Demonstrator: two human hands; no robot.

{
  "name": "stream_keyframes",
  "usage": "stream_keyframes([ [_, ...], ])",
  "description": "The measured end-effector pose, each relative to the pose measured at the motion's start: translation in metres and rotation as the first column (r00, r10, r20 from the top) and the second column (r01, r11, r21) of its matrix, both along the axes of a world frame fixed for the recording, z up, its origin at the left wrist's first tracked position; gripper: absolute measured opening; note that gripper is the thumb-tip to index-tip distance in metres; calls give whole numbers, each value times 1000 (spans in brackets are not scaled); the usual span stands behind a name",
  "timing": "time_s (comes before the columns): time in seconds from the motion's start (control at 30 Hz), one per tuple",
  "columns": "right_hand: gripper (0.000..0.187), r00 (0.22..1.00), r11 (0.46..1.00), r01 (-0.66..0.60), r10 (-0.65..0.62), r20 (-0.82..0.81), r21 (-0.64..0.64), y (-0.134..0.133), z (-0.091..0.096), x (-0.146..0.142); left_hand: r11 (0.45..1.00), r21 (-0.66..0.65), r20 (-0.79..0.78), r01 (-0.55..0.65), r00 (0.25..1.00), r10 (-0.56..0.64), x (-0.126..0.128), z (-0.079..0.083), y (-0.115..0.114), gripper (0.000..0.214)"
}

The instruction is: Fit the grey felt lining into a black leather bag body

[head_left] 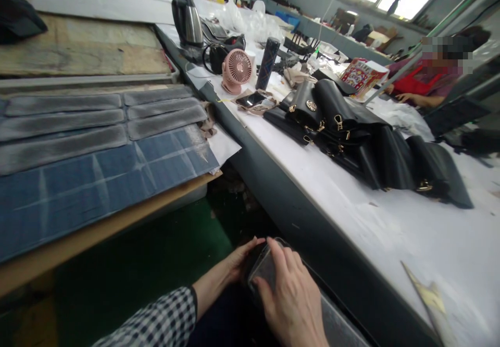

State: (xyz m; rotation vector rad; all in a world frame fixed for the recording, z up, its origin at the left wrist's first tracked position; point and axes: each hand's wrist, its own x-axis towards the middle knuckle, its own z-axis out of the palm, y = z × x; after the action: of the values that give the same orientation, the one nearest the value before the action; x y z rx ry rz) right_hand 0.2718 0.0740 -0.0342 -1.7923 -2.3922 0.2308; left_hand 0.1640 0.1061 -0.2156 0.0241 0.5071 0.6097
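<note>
Low in front of me, below the table edge, both my hands are on a phone in a clear case. My left hand comes out of a black-and-white checked sleeve and curls its fingers round the phone's left side. My right hand lies over the phone's screen side, fingers bent across it. Most of the phone is hidden under the right hand.
A long white table runs to the right with a pile of black bags with gold clasps, a pink fan, a kettle and another phone. At left, a board with grey strips on blue mat. A person sits at far right.
</note>
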Motion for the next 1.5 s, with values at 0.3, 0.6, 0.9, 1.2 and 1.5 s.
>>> stream_keyframes([
  [0.3,61,998,993,-57,58,9,-107,6,4,4,994,102,-66,46,997,-39,4,18,6,53],
  [0.6,60,993,994,-111,111,24,-8,0,-10,11,877,420,-436,235,899,-33,-50,67,23,54],
  [0.9,60,995,997,-74,76,-72,28,-3,-15,14,844,450,-494,290,869,-36,-48,109,11,56],
  [1.2,69,974,998,24,-35,-224,-55,-4,-19,16,831,472,-520,293,854,-6,-46,112,19,53],
  [1.5,81,927,984,167,-176,-331,-54,-7,-27,7,730,597,-602,331,787,136,-36,106,15,52],
])
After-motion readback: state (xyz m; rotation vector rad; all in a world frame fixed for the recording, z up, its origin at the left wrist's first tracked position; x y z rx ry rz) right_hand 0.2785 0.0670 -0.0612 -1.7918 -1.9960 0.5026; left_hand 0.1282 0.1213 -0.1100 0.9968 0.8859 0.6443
